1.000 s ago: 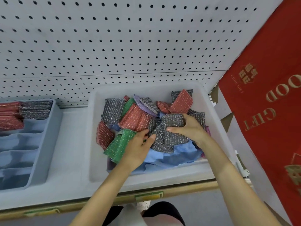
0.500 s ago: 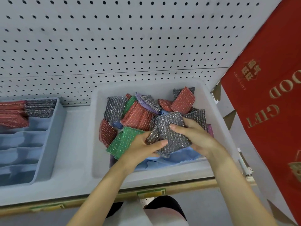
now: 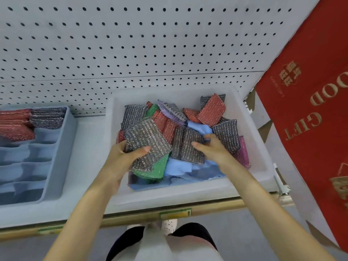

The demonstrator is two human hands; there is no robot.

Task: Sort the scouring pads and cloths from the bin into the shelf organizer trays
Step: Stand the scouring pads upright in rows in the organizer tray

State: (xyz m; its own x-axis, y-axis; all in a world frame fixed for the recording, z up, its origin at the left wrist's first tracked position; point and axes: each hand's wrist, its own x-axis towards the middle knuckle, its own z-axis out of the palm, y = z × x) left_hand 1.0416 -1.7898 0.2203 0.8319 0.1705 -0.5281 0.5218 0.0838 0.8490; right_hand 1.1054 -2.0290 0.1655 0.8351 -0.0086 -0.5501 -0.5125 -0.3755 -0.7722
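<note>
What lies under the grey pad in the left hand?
A green pad pokes out beneath the grey pad that the left hand grips, with blue cloth beside it. Its covered part and anything deeper cannot be seen.

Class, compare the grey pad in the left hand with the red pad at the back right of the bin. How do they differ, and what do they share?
The grey pad is silver-grey, the red pad red. The left hand grips the grey pad; no hand touches the red pad. The grey pad is front left, the red pad back right. Both are glittery rectangles.
</note>
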